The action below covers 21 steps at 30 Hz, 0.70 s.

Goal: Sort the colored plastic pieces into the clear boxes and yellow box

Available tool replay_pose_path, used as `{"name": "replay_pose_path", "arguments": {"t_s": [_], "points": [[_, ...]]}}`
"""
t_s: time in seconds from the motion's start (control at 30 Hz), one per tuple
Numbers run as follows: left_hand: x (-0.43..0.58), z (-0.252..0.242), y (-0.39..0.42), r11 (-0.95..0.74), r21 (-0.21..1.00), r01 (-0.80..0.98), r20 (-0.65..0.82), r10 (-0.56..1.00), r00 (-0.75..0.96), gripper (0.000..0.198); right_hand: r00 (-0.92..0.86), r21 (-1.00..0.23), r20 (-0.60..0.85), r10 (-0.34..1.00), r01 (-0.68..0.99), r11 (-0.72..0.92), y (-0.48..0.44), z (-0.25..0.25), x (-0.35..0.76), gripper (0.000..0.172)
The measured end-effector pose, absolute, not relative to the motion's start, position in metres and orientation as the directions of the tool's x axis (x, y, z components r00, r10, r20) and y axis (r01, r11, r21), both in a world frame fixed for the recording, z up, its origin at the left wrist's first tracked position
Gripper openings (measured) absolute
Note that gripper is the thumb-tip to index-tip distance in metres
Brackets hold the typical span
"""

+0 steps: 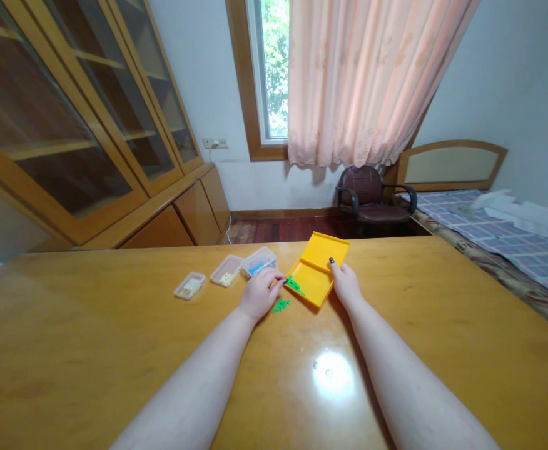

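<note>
A flat yellow hinged box (pixel 315 282) lies opened out on the table, its lid tilted away from me. My right hand (pixel 348 286) grips its right side, thumb on top near the hinge. Small green pieces (pixel 294 285) sit inside along the left edge. My left hand (pixel 259 290) is at that edge, thumb and fingers pinched together; whatever they hold is too small to make out. Just below the box, a loose pile of green pieces (pixel 281 305) rests on the table. Behind my left hand stands a clear plastic box with blue pieces (pixel 256 267), partly hidden.
On the wooden table (pixel 114 350), a clear box with cream pieces (pixel 228 277) and a smaller clear box (pixel 190 286) stand to the left. Beyond the far edge are a brown armchair (pixel 368 194) and a bed (pixel 490 212). A glass-fronted cabinet (pixel 109 112) lines the left wall.
</note>
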State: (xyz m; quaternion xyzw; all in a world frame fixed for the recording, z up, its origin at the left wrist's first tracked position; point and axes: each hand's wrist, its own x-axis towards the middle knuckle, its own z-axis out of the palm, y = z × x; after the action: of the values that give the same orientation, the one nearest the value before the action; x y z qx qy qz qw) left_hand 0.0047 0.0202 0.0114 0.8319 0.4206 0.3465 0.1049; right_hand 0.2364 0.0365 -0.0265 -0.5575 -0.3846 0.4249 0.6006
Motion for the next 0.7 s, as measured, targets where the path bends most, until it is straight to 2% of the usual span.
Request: {"name": "replay_pose_path", "arguments": {"t_s": [0.17,0.4,0.57,0.7], "points": [[0.009,0.009,0.019,-0.581,0.484,0.655,0.557,0.781,0.281,0.018,0.348,-0.996,-0.022,0.937,-0.083,0.008,0.037,-0.027,0.236,0.045],[0.008,0.003,0.026,-0.609,0.395,0.687,0.407,0.787,0.464,0.025,0.353,-0.995,-0.018,0.936,-0.102,0.020,0.036,-0.027,0.236,0.045],[0.000,0.004,0.030,-0.560,0.447,0.698,0.360,0.827,0.432,0.023,0.348,-0.995,-0.015,0.937,-0.097,0.020,0.035,-0.024,0.236,0.044],[-0.007,0.006,0.032,-0.587,0.450,0.673,0.240,0.805,0.543,0.021,0.353,-0.994,-0.016,0.935,-0.108,0.023,0.033,-0.021,0.235,0.042]]}}
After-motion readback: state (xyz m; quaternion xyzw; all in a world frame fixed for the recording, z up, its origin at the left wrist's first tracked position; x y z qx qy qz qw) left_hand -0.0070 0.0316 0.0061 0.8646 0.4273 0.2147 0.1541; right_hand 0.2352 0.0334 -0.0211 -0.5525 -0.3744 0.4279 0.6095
